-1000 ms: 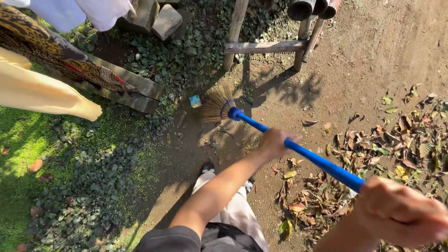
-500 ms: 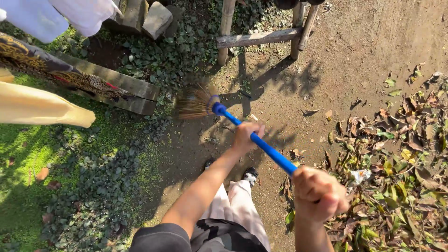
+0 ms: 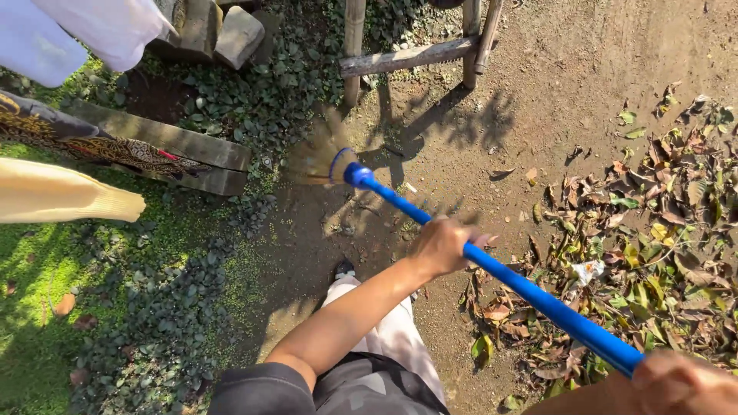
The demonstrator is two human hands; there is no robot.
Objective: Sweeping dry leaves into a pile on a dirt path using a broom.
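Nearest the camera, at the bottom right edge, the right hand closes its grip around the upper end of the blue broom handle. Farther up the handle, the left hand wraps its fingers around the middle. Beyond it the handle slants up-left to the straw broom head, which is blurred over the dirt ground beside the leafy plants. Dry leaves lie heaped to the right. A wooden frame stands farthest off.
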